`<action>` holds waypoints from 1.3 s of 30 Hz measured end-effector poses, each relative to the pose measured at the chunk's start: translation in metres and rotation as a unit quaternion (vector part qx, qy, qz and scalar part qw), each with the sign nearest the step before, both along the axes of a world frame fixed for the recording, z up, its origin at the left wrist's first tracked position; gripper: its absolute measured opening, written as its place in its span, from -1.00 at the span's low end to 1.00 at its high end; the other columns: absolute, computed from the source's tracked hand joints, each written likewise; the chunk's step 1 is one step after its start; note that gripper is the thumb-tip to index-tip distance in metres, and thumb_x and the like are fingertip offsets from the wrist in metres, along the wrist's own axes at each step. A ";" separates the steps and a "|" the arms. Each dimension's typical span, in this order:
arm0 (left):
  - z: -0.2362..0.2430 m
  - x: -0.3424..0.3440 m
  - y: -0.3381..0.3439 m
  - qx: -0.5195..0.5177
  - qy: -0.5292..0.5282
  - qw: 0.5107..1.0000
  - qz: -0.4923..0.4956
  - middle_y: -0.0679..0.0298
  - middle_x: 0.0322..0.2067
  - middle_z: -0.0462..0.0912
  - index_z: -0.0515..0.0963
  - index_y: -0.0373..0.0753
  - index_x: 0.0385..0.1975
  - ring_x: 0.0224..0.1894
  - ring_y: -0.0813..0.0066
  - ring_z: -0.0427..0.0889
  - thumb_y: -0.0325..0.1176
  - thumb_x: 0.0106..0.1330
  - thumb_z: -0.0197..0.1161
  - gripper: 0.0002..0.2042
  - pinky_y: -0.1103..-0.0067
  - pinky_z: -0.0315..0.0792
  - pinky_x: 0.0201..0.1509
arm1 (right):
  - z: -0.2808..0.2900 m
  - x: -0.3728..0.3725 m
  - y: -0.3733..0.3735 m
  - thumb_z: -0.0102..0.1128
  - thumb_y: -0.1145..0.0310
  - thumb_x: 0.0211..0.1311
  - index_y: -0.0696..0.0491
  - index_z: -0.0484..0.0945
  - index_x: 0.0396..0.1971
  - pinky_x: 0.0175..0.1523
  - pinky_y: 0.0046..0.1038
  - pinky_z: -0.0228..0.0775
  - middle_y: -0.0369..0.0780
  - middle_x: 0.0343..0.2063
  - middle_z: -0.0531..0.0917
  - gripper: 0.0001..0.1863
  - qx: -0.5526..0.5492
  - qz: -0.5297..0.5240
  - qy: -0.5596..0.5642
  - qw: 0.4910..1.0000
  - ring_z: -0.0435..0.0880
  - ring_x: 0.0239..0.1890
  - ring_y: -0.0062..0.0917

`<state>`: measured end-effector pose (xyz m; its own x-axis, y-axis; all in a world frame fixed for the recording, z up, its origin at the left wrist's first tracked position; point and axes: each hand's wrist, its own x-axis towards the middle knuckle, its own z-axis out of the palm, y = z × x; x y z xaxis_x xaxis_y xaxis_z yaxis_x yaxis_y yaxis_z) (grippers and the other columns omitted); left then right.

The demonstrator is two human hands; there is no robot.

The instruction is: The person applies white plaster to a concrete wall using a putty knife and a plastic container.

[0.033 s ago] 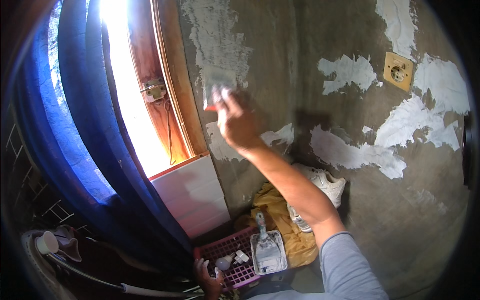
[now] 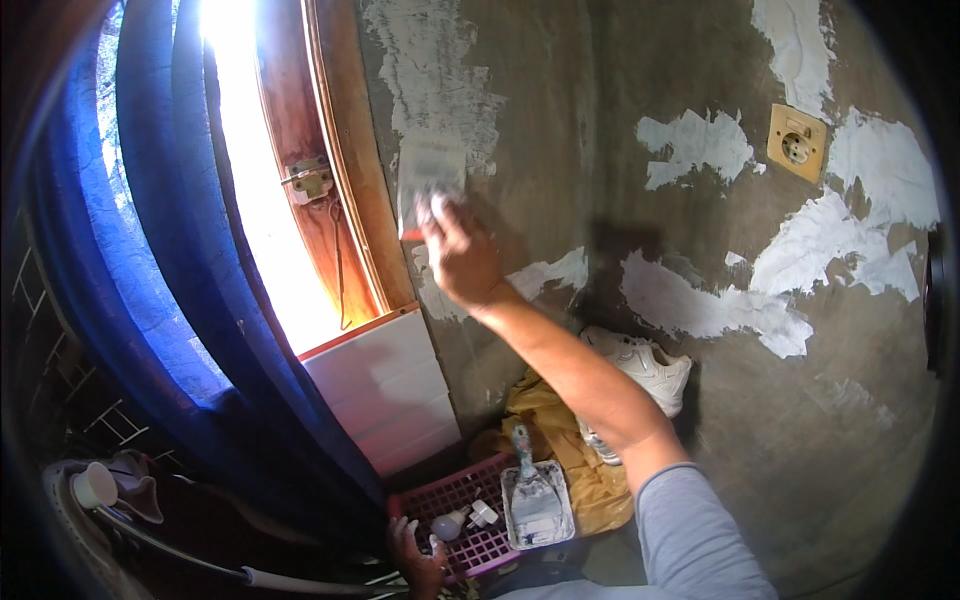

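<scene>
My right hand (image 2: 462,258) reaches up to the wall left of the corner. Its fingers are closed on a flat putty scraper (image 2: 432,168), a pale broad blade with a red edge at the lower left, pressed to the wall over a streaky white putty patch (image 2: 428,70). Low down, my left hand (image 2: 418,562), its fingers dotted with white, is curled at the left rim of a pink plastic basket (image 2: 482,560). On that basket stands a white tray (image 2: 565,505) smeared with putty, and a putty knife (image 2: 530,485) lies in it. A light bulb (image 2: 448,525) and a white plug (image 2: 484,513) are beside the tray.
A wooden window frame (image 2: 350,160) with a metal latch (image 2: 310,181) and a blue curtain (image 2: 170,200) border the left. White shoes (image 2: 650,370) rest on yellow cloth (image 2: 600,490) in the corner. A beige socket (image 2: 797,143) sits among white patches on the right wall.
My right hand and the putty scraper have slid a little down the wall and slightly left. My left hand stays where it was.
</scene>
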<state>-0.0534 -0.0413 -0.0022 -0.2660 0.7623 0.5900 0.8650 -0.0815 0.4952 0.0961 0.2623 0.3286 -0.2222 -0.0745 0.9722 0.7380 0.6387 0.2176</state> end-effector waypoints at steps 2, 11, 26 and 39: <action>-0.007 0.001 0.006 0.007 0.004 1.000 -0.008 -0.07 -0.07 0.46 0.44 -0.37 -0.14 0.11 -0.16 0.36 -0.44 -0.09 0.26 -0.57 0.11 0.23 0.23 | -0.026 -0.002 -0.001 -0.01 0.53 0.06 0.34 0.39 0.07 0.14 -0.28 0.42 0.06 -0.01 0.46 -0.50 -0.017 0.002 -0.036 0.999 0.39 0.15 -0.10; -0.005 0.002 0.003 0.007 0.001 1.000 -0.002 -0.06 -0.05 0.47 0.44 -0.37 -0.13 0.12 -0.15 0.37 -0.44 -0.09 0.26 -0.57 0.12 0.23 0.23 | 0.038 0.027 -0.020 0.02 0.63 0.04 0.19 0.46 -0.01 -0.20 -0.30 0.53 -0.12 -0.18 0.54 -0.57 -0.102 0.062 0.114 0.986 0.58 -0.15 -0.22; -0.005 0.001 0.002 -0.006 0.011 1.000 0.012 -0.08 -0.06 0.47 0.44 -0.38 -0.12 0.11 -0.15 0.39 -0.43 -0.09 0.24 -0.56 0.12 0.26 0.22 | 0.031 0.005 -0.033 0.04 0.63 0.03 0.23 0.45 -0.04 -0.08 -0.34 0.53 -0.06 -0.11 0.52 -0.59 -0.065 0.059 0.027 0.996 0.54 -0.02 -0.21; 0.021 0.010 0.003 0.050 0.003 0.999 0.014 -0.02 -0.09 0.54 0.52 -0.33 -0.21 0.07 -0.02 0.46 -0.50 0.01 0.29 -0.71 0.21 0.31 0.19 | 0.022 0.052 -0.020 0.07 0.75 -0.03 0.19 0.54 -0.10 -0.11 -0.35 0.53 -0.06 -0.16 0.60 -0.59 -0.038 0.185 0.101 0.977 0.64 -0.19 -0.23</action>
